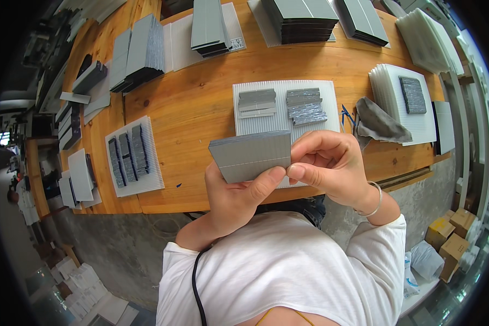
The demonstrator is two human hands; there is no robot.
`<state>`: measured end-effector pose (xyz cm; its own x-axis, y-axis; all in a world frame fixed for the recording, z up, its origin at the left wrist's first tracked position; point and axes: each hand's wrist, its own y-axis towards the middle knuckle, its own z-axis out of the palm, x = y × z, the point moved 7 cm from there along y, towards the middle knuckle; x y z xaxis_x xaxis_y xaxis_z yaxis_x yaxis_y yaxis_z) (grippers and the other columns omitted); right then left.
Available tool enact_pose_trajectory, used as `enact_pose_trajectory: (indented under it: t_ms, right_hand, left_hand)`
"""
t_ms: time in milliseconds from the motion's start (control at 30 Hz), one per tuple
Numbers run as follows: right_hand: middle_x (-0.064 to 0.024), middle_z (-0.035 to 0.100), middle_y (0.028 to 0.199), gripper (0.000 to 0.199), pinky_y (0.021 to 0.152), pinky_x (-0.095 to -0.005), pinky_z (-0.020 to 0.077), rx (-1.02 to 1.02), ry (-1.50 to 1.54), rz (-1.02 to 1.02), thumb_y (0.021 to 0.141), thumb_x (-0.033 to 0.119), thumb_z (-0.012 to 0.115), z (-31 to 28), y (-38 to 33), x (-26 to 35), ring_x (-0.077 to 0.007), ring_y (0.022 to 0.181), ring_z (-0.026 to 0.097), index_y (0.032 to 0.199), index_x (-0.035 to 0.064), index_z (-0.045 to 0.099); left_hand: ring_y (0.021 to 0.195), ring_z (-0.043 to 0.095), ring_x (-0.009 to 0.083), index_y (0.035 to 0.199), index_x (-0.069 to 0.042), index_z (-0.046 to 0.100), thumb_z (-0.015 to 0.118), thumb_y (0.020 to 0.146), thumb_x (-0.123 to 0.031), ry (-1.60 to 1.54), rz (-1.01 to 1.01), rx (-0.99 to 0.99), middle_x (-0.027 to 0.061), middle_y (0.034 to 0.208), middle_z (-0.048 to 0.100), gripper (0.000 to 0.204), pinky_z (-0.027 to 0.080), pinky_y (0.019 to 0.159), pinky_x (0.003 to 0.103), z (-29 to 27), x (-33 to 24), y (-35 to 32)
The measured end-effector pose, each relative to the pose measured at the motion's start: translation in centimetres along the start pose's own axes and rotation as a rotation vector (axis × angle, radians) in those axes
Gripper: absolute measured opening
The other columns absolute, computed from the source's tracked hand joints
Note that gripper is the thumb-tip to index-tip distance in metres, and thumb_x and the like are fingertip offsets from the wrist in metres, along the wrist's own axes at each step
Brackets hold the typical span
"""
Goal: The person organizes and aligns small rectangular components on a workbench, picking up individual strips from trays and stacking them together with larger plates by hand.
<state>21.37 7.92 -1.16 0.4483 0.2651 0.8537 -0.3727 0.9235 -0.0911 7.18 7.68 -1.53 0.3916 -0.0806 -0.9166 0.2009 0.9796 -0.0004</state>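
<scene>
Head view: stack of thin grey plates (251,156) sits in the air between both hands, above the near edge of the wooden worktop (195,103) and close to the person's chest. Its long axis runs left to right, tilted a little upward toward the right. The left hand (234,194) carries it from below, clamped on the stack with the thumb pressed up against the lower right corner. The right hand (331,165) meets the stack at its right end, fingers curled and fingertips pinching that short edge, so both hands touch at that corner. The left hand is the nearer bearer; the right only works the end. Just beyond the stack lies a white ribbed sheet (266,122) bearing two small piles of grey strips (282,105), with a grey cloth (380,122) to its right.
</scene>
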Motion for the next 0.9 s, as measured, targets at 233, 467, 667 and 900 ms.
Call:
enact_pose_trajectory:
  t_ms: [233, 467, 667, 900]
  right_hand:
    - [-0.0101, 0.067, 0.096, 0.019, 0.077, -0.0235, 0.0547, 0.0, 0.007, -0.021, 0.083, -0.002, 0.069, -0.1, 0.0, -0.1, -0.012, 0.087, 0.064, 0.1, -0.0064, 0.063]
    - [-0.0092, 0.066, 0.094, 0.019, 0.075, -0.0235, 0.0547, -0.022, -0.101, -0.087, 0.083, -0.001, 0.069, -0.3, 0.0, 0.2, -0.0118, 0.086, 0.064, 0.1, -0.0064, 0.063]
    - [-0.0088, 0.066, 0.095, 0.018, 0.074, -0.0235, 0.0546, -0.01, -0.029, -0.045, 0.084, 0.0, 0.068, -0.3, -0.1, 0.0, -0.0122, 0.086, 0.064, 0.1, -0.006, 0.062]
    - [-0.0082, 0.066, 0.094, 0.018, 0.073, -0.0229, 0.0544, -0.03, -0.008, -0.033, 0.084, -0.001, 0.068, -0.4, -0.1, -0.2, -0.0114, 0.085, 0.064, 0.1, -0.0057, 0.062]
  left_hand:
    - [0.077, 0.06, 0.0071, 0.097, -0.001, 0.066, 0.07, 0.083, -0.004, 0.014, -0.004, -0.022, 0.0024, 0.089, 0.066, 0.016, 0.048, 0.065, 0.021, -0.1, 0.2, 0.0]
    - [0.076, 0.062, 0.008, 0.098, 0.001, 0.065, 0.072, 0.081, -0.003, 0.28, 0.117, -0.055, 0.0032, 0.086, 0.066, 0.019, 0.049, 0.064, 0.021, 0.0, -1.2, -0.1]
    - [0.076, 0.062, 0.0111, 0.098, 0.001, 0.064, 0.07, 0.08, -0.003, 0.178, 0.044, -0.029, 0.0057, 0.088, 0.066, 0.019, 0.051, 0.064, 0.024, -0.2, -0.4, 0.0]
    - [0.075, 0.059, 0.0061, 0.098, -0.001, 0.066, 0.071, 0.081, -0.005, 0.122, 0.037, -0.029, 0.0018, 0.087, 0.067, 0.017, 0.046, 0.063, 0.02, -0.2, 0.0, 0.1]
